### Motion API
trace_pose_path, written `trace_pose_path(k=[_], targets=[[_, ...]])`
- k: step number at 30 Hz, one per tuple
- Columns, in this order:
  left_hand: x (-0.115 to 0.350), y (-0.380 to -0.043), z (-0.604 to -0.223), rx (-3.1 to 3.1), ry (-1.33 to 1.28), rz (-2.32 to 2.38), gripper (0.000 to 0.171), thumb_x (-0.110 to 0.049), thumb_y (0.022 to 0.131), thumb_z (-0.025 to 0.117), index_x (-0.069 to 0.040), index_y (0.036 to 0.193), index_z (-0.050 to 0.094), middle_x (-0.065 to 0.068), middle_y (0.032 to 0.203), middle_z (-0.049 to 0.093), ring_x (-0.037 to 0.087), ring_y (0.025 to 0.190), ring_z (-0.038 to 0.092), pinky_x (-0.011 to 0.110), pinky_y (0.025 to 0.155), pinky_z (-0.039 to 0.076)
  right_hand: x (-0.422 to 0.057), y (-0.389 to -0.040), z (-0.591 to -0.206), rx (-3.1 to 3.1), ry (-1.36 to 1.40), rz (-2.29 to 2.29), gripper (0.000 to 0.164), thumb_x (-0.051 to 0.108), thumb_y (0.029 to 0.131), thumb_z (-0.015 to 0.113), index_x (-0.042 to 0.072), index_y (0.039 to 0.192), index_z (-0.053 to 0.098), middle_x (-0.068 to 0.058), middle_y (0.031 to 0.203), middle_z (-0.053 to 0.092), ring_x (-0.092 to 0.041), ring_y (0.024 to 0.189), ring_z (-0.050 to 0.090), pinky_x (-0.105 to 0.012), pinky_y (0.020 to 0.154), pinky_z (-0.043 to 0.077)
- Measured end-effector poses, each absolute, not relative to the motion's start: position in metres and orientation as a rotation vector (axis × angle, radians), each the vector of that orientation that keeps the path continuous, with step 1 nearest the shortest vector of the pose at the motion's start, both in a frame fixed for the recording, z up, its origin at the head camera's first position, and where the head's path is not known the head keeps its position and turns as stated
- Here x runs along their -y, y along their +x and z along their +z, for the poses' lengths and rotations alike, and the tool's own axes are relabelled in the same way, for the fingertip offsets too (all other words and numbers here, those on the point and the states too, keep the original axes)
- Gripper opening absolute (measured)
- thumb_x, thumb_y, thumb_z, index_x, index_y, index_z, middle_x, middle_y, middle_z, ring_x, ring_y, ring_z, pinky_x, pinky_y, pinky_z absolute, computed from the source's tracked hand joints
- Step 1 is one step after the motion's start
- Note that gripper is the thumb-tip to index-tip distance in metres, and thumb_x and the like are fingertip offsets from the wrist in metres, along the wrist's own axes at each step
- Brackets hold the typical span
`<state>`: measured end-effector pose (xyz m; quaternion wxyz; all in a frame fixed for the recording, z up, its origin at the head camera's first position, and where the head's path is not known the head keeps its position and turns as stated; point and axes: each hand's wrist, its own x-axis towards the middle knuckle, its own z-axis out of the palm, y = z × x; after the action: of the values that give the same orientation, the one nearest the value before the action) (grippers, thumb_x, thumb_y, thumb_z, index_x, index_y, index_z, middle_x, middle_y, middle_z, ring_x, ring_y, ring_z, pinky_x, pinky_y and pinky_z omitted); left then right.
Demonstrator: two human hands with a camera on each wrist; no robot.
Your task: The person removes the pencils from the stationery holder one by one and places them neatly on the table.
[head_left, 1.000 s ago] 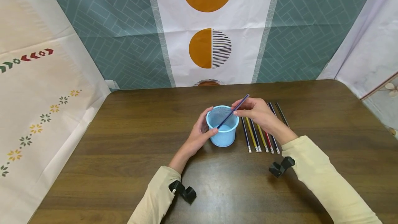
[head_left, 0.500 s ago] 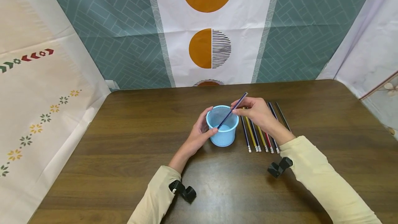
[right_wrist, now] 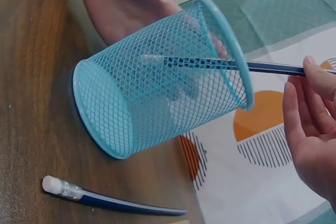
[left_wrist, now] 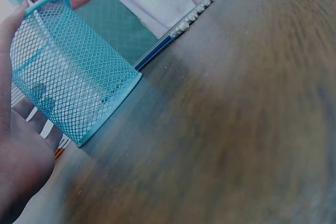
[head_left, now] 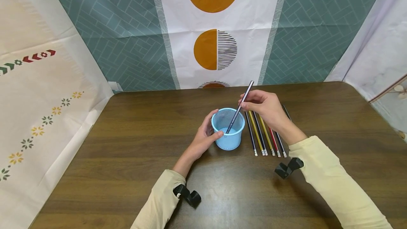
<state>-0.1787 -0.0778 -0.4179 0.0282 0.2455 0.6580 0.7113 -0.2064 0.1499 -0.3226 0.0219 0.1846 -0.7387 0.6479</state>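
A light blue mesh pencil cup (head_left: 228,140) stands upright on the brown table. My left hand (head_left: 204,134) grips its left side, thumb at the front near the rim. Between thumb and fingers, my right hand (head_left: 262,107) pinches a dark blue striped pencil (head_left: 240,106) above the cup. Its lower part, eraser end down, is inside the cup; through the mesh (right_wrist: 157,82) in the right wrist view, that end hangs above the cup's bottom. Right of the cup lies a row of pencils with white erasers toward me, among them a yellow pencil (head_left: 256,133) and a red pencil (head_left: 274,142).
The right forearm passes over part of the pencil row, and a dark pencil (head_left: 286,112) shows beyond the wrist. A patterned cloth (head_left: 216,48) hangs behind the table's far edge. Black wrist cameras sit on both sleeves.
My right hand has risen slightly and tipped the pencil more upright, its lower end shifting from the cup's front rim toward the middle. The left hand and cup have stayed in place.
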Motion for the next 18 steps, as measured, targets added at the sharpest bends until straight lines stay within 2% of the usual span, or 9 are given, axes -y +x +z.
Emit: trace_pose_path(k=[3, 9, 15, 18], targets=[[0.078, -0.179, -0.418, -2.032, 0.752, 2.19, 0.081, -0.035, 0.087, 0.072, -0.008, 0.15, 0.027, 0.024, 0.142, 0.041, 0.037, 0.127, 0.043, 0.05, 0.106, 0.031, -0.15, -0.205, -0.32, 2.182, 0.585, 2.085, 0.017, -0.004, 0.086, 0.069, -0.012, 0.1, 0.062, 0.0, 0.089, 0.071, -0.014, 0.079, 0.068, -0.029, 0.075, 0.055], [0.079, -0.179, -0.418, -2.03, 0.758, 2.186, 0.081, -0.035, 0.087, 0.072, -0.008, 0.15, 0.028, 0.025, 0.142, 0.041, 0.037, 0.128, 0.043, 0.051, 0.107, 0.03, -0.148, -0.201, -0.313, 2.046, 0.63, 2.12, 0.008, -0.01, 0.086, 0.066, -0.005, 0.093, 0.065, -0.001, 0.09, 0.07, -0.015, 0.077, 0.068, -0.03, 0.073, 0.055], [0.079, -0.178, -0.419, -2.026, 0.762, 2.19, 0.08, -0.032, 0.088, 0.071, -0.008, 0.15, 0.027, 0.026, 0.141, 0.042, 0.038, 0.126, 0.043, 0.051, 0.106, 0.03, -0.146, -0.196, -0.302, 2.041, 0.65, 2.036, 0.013, -0.009, 0.088, 0.064, -0.014, 0.099, 0.059, -0.003, 0.091, 0.069, -0.014, 0.077, 0.067, -0.029, 0.072, 0.055], [0.078, -0.178, -0.418, -2.027, 0.764, 2.191, 0.078, -0.028, 0.088, 0.071, -0.008, 0.15, 0.027, 0.026, 0.14, 0.042, 0.038, 0.127, 0.043, 0.05, 0.106, 0.03, -0.147, -0.193, -0.296, 2.034, 0.674, 2.001, 0.016, -0.008, 0.089, 0.063, -0.013, 0.103, 0.059, -0.004, 0.092, 0.069, -0.014, 0.079, 0.066, -0.029, 0.073, 0.055]])
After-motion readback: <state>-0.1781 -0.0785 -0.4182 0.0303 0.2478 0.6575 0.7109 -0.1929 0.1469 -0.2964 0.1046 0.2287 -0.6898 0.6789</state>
